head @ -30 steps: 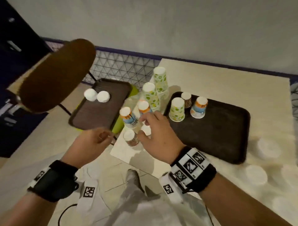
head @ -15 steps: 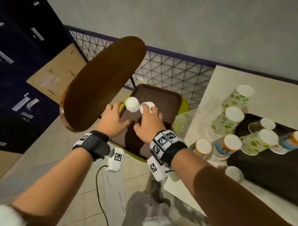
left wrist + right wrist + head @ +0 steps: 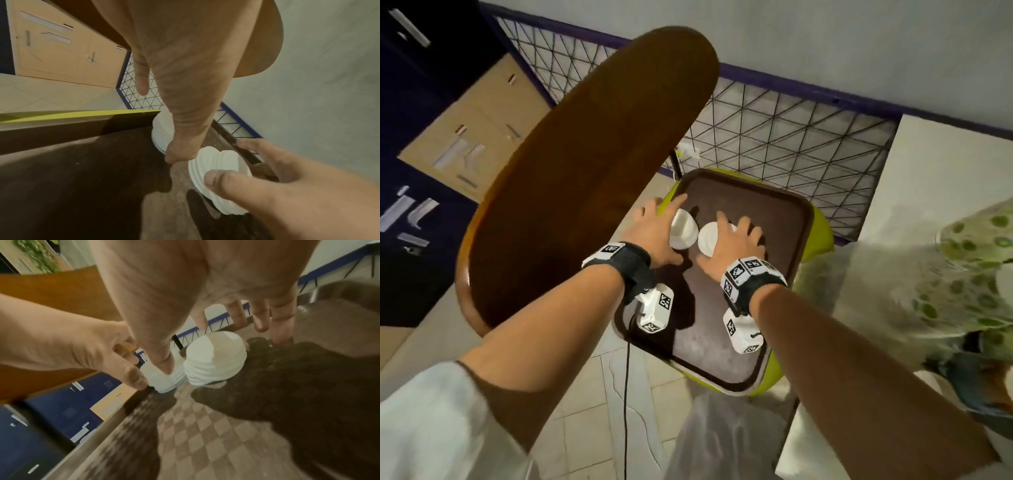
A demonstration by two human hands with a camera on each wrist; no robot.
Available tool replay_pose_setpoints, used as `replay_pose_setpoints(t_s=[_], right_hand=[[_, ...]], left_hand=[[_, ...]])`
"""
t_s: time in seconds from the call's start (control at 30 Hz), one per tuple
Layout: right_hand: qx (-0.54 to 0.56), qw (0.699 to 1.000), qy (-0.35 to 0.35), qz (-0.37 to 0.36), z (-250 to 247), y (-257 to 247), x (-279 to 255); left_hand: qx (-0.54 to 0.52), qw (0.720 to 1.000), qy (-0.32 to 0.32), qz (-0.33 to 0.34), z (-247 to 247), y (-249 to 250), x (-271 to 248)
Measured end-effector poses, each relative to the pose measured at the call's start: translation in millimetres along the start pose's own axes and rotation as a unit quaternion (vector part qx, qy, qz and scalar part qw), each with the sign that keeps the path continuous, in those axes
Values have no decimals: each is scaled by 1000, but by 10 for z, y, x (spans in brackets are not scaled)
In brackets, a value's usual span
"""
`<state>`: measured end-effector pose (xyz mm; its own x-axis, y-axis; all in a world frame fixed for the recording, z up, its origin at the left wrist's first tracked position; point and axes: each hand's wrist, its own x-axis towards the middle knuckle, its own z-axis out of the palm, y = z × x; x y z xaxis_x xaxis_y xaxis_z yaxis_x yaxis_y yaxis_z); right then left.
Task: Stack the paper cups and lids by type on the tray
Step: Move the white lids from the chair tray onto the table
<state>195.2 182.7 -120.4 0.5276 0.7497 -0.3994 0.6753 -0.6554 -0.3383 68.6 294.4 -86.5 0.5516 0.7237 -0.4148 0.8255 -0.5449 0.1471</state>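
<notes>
Two short stacks of white lids stand side by side on a dark brown tray (image 3: pixel 767 219). My left hand (image 3: pixel 654 233) cups the left lid stack (image 3: pixel 683 231), thumb at its near base (image 3: pixel 179 155), index finger stretched past it. My right hand (image 3: pixel 736 240) arches over the right lid stack (image 3: pixel 709 238). Its thumb (image 3: pixel 218 180) presses the stack's side (image 3: pixel 218 165) and its fingers (image 3: pixel 261 321) reach round the far side. In the right wrist view both stacks show, the left stack (image 3: pixel 164 379) and the right stack (image 3: pixel 216 360). Patterned paper cups (image 3: pixel 962 274) blur at the right edge.
The tray lies on a lime-green stool (image 3: pixel 822 226). A brown wooden chair back (image 3: pixel 585 171) looms close on the left of my left arm. A black wire grid (image 3: pixel 774 130) runs behind. The pale table (image 3: pixel 945 164) is on the right.
Both hands left the table edge and swung left to the tray on the stool. They have closed in round the two lid stacks.
</notes>
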Motion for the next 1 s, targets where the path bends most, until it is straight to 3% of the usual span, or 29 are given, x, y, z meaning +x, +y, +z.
replay_pose_setpoints(t_s=[0.23,0.57,1.0], right_hand=[[-57,996,29,-61,265,6,176],[-74,991,63,-92,312,22,230],[-125,991,-23,-45,241,-174,284]], left_hand=[[54,997,-18,45,210,-57,266],[48,998,-11,26,412,-1,221],[50,998,-32,17,414,125,204]])
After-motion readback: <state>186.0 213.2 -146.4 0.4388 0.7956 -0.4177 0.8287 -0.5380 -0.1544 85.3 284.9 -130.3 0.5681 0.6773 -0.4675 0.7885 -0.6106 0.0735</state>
